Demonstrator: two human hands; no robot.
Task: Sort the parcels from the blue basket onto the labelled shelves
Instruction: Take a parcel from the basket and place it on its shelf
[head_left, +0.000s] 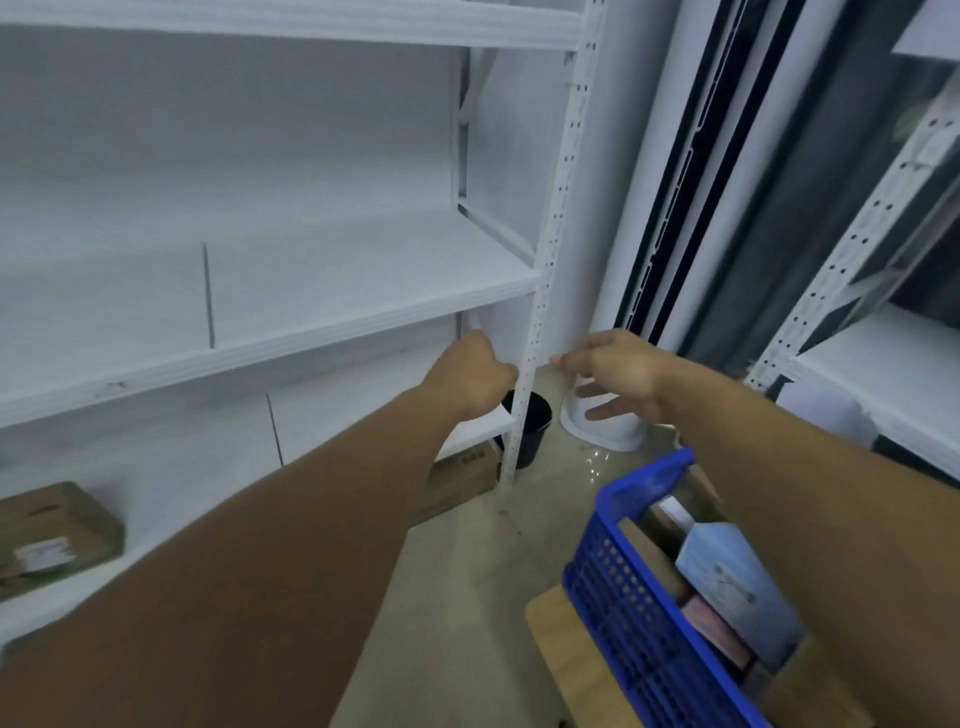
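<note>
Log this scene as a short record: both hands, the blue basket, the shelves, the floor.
left hand: beside the rack upright, fingers curled, grip unclear
right hand: fingers spread, holds nothing
blue basket: lower right, parcels inside
shelves: brown parcel on low shelf, left
floor: black bucket, cardboard box under rack

Nothing legible: parcel label (44, 553) and box print (471, 459) are blurred.

Basket (618, 587) blue, perforated; shelves (332, 291) white; bucket (535, 426) black; parcel (57, 535) brown.
</note>
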